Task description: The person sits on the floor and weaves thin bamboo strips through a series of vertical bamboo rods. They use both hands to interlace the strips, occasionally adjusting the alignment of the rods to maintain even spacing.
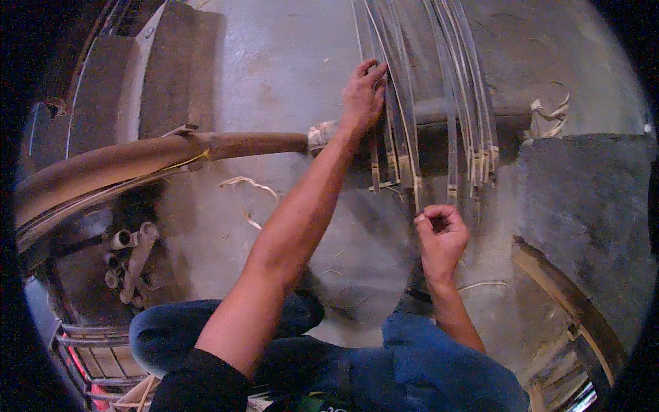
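Concrete floor (pixel 274 75): one strip (pixel 417 184) seemed underway, other strips (pixel 473 110) waited; right hand (pixel 444 240) pinched its end, left hand (pixel 363 97) grip unclear.

Over the dark cylinder (pixel 511 123), a hand could pass through the gap between the left strips (pixel 416 165) and the right strips (pixel 474 158), while the brown pole (pixel 254 143) obstructs its left side and the grey slab (pixel 590 185) its right.

The bamboo strips (pixel 452 137) are silvery grey with pale straw edges, over a mottled grey floor (pixel 288 75). The pole (pixel 123 161) is brown, the jeans (pixel 453 364) blue, the sleeve (pixel 202 384) black.
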Demonstrator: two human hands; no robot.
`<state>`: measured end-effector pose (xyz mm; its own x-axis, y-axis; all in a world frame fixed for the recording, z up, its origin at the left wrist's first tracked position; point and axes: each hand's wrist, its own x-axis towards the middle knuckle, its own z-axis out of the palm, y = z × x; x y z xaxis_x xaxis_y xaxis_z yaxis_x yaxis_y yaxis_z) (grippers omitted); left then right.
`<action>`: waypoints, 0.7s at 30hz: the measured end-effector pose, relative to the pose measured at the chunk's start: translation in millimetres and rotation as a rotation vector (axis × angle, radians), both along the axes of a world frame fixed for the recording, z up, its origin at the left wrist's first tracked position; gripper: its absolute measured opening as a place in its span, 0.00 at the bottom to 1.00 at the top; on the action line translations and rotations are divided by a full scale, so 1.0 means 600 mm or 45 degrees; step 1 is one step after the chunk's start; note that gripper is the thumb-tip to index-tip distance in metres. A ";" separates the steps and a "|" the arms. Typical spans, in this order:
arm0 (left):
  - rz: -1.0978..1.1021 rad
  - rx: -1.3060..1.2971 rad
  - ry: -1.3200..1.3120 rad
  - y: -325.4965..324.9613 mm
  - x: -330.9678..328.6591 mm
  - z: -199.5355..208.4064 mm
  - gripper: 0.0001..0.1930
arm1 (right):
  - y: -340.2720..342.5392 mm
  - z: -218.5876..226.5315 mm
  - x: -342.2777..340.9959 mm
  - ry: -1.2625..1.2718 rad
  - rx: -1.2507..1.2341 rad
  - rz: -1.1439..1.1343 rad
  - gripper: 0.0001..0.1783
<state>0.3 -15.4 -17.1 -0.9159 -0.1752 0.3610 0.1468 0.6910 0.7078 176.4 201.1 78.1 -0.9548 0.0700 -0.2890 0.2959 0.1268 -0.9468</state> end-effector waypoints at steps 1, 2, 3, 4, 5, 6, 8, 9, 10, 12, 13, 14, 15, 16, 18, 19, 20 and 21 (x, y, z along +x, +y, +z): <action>0.008 -0.036 -0.057 0.003 -0.002 0.003 0.21 | 0.006 -0.023 0.002 0.030 0.106 -0.034 0.04; 0.016 -0.073 -0.115 0.010 -0.004 0.006 0.21 | 0.014 -0.046 0.005 0.060 0.212 -0.067 0.05; 0.021 -0.064 -0.115 0.008 -0.002 0.009 0.21 | 0.012 -0.050 0.004 0.085 0.306 -0.096 0.05; 0.026 -0.056 -0.116 0.008 0.000 0.012 0.21 | 0.013 -0.050 0.005 0.102 0.319 -0.080 0.05; 0.032 -0.049 -0.116 0.011 0.002 0.015 0.20 | 0.011 -0.049 0.008 0.118 0.331 -0.063 0.05; 0.045 -0.077 -0.124 0.011 0.003 0.017 0.20 | 0.004 -0.042 0.008 0.137 0.338 -0.044 0.05; 0.075 -0.134 -0.137 0.010 0.006 0.022 0.20 | -0.005 -0.028 0.006 0.048 0.204 -0.103 0.06; 0.082 -0.162 -0.136 0.009 0.002 0.024 0.20 | -0.007 -0.024 0.001 0.014 0.137 -0.133 0.07; 0.090 -0.191 -0.134 0.009 0.001 0.026 0.21 | -0.006 -0.027 0.000 0.009 0.023 -0.120 0.08; 0.097 -0.205 -0.163 0.016 -0.005 0.033 0.23 | -0.001 -0.038 -0.011 0.048 -0.222 -0.108 0.12; 0.090 -0.190 -0.187 0.030 -0.002 0.031 0.25 | 0.002 -0.021 -0.028 -0.113 -0.419 0.009 0.15; 0.084 -0.268 -0.154 0.029 -0.002 0.036 0.26 | 0.004 0.013 -0.041 -0.267 -0.625 0.160 0.18; 0.080 -0.341 -0.120 0.030 0.000 0.040 0.27 | 0.005 0.039 -0.047 -0.419 -0.813 0.326 0.21; 0.100 -0.387 -0.128 0.028 0.010 0.039 0.28 | -0.003 0.051 -0.046 -0.320 -0.828 0.342 0.23; 0.085 -0.342 -0.174 0.021 0.023 0.022 0.28 | -0.015 0.056 -0.030 -0.171 -0.834 0.352 0.27; 0.057 -0.277 -0.210 0.014 0.024 0.022 0.28 | -0.017 0.049 -0.031 -0.129 -0.744 0.395 0.27; 0.028 -0.214 -0.246 0.003 0.013 0.025 0.28 | -0.023 0.027 -0.037 -0.085 -0.656 0.434 0.28; 0.033 -0.167 -0.235 -0.013 0.022 0.016 0.28 | -0.032 -0.001 -0.025 -0.069 -0.561 0.473 0.28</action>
<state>13.3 -23.2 -7.7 -0.9643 -0.1623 0.2091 0.0041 0.7808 0.6248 161.4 181.7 77.5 -0.8751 -0.4054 -0.2641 0.3566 -0.1714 -0.9184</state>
